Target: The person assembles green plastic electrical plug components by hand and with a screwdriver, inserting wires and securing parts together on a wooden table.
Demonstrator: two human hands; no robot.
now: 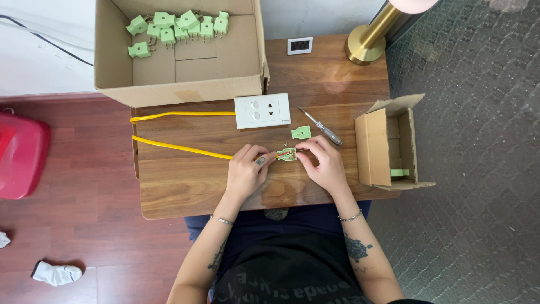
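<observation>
Both hands at table edge: left hand (246, 169) pinches yellow cable (180, 147); right hand (322, 163) fingers clamp open green plug half (287, 154); I judge wiring step underway; next needs screwdriver (322, 128), loose cover (301, 133).

An opened pale green plug body (287, 154) lies flat on the wooden table (185, 186), just in front of the white wall socket plate (262, 111), its interior facing up with red wiring visible inside (finer detail too small to tell). A yellow cable (180, 147) enters this body from the left, having run out from the socket plate's left edge and looped back across the table in front of it. The matching green cover piece (301, 132) lies loose and apart from the body, just right of and slightly in front of the socket plate.
</observation>
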